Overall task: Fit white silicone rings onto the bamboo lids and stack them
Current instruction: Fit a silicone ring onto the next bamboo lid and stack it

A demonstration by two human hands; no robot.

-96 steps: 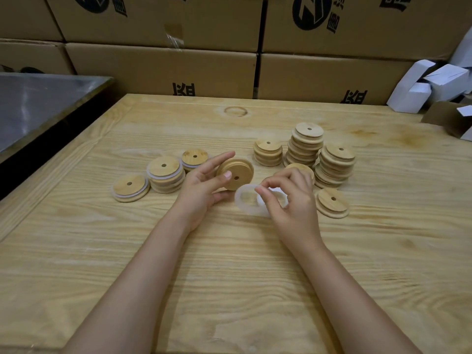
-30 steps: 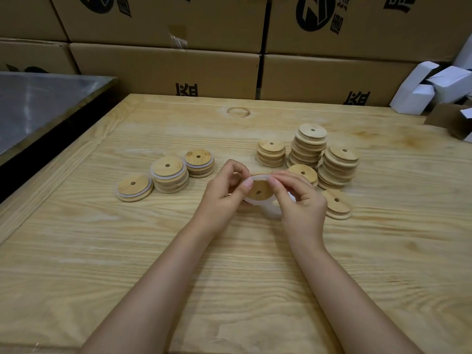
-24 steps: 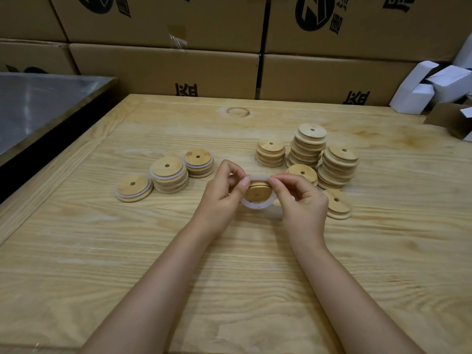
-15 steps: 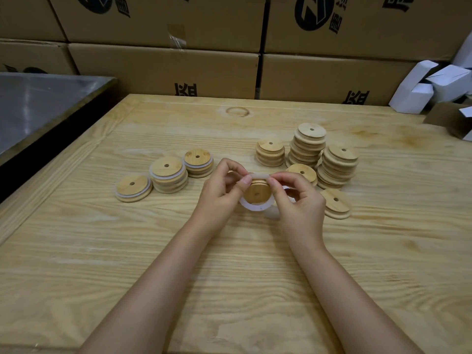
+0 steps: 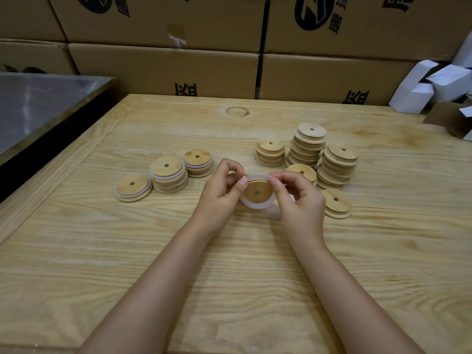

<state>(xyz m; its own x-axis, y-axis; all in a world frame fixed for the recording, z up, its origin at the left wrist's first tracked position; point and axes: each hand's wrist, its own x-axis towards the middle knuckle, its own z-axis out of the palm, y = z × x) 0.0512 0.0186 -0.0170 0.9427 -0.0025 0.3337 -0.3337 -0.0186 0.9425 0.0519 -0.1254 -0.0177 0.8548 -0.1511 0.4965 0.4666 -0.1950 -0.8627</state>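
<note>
White silicone ring [image 5: 255, 206] half-seated round round bamboo lid [image 5: 258, 191], held above pale wooden desk [image 5: 229, 264]. Left hand [image 5: 219, 192] and right hand [image 5: 298, 198] both pinching ring and lid at upper rim. Risk: stretched ring snapping off groove if pinch slackens, or seating twisted.

Bamboo lid [image 5: 257, 191], tilted, white silicone ring [image 5: 251, 203] around rim, held above table.

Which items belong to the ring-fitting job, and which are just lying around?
Job: held lid, white ring, left hand, right hand, plain lid stacks, ringed lid stacks.
Lying about: cardboard boxes, white cartons, steel table.
</note>
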